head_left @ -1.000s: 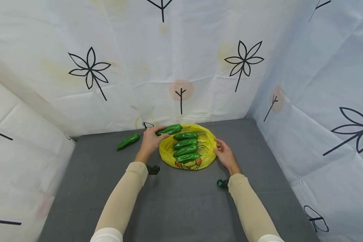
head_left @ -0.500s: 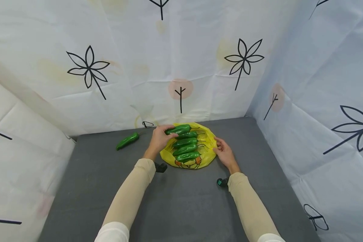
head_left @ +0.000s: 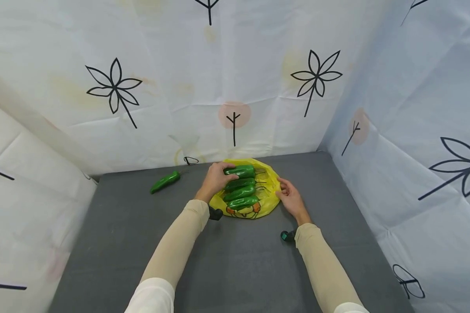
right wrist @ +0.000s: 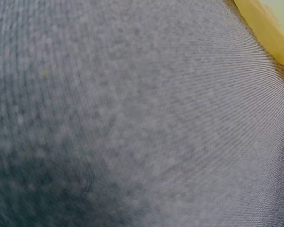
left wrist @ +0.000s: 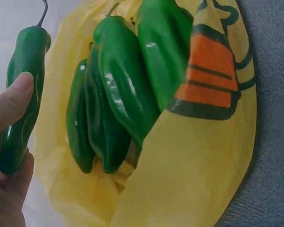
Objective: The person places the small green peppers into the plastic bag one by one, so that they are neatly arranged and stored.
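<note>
A green chili pepper (head_left: 243, 171) is pinched between the thumb and fingers of my left hand (head_left: 216, 180), over the far side of a yellow bag (head_left: 269, 208). In the left wrist view that held pepper (left wrist: 26, 90) stands stem up beside the bag's opening. Several more green peppers (left wrist: 128, 85) lie side by side inside the bag, partly covered by its folded front with an orange print. My right hand (head_left: 291, 200) grips the bag's right rim between thumb and fingers. Only a yellow edge of the bag (right wrist: 270, 33) shows in the right wrist view, without the hand.
One loose green pepper (head_left: 165, 182) lies on the grey tabletop (head_left: 239, 265), left of the bag. White patterned cloth (head_left: 172, 87) hangs behind the table and along both sides. The bag sits close to the table's back edge.
My left hand has carried its pepper rightward from the bag's left rim to over the peppers inside, now covering the farthest one. The right hand has stayed on the rim.
</note>
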Demonstrator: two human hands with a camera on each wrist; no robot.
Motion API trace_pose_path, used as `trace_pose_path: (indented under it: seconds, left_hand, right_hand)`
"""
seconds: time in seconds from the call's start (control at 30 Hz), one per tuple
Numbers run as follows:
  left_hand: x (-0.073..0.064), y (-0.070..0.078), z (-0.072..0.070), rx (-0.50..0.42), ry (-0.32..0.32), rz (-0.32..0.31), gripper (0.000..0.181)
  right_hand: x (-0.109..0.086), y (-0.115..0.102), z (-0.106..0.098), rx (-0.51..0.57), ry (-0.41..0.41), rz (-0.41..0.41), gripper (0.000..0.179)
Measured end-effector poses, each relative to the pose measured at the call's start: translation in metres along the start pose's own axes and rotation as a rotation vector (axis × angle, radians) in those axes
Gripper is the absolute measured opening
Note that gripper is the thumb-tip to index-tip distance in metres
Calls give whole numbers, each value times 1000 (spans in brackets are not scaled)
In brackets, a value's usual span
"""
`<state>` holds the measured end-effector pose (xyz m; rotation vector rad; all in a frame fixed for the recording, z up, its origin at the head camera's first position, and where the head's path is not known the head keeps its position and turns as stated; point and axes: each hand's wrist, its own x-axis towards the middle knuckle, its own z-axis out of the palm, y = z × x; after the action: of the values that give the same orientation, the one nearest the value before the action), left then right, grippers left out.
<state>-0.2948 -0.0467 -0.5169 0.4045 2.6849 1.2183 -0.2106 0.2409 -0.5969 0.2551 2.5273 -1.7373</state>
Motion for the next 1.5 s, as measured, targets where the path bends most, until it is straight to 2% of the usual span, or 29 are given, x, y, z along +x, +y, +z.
trace_pose_path:
  seconds: [0.53, 0.87, 1.1, 1.37, 1.5]
  left_hand:
    - [5, -5, 12, 68, -13, -69, 42]
    - [5, -3, 15, 92, 5, -72, 40]
    - [10, -5, 17, 99, 10, -40, 41]
    - [7, -2, 17, 93, 8, -20, 41]
    - [5, 2, 17, 150, 38, 52, 43]
  right_hand:
    - [0, -5, 6, 6, 18, 7, 52]
    - [0, -3, 4, 5, 16, 2, 52]
    - [1, -5, 3, 10, 19, -2, 52]
    - [0, -5, 3, 12, 22, 5, 52]
    - [-1, -4, 2, 10, 22, 8, 52]
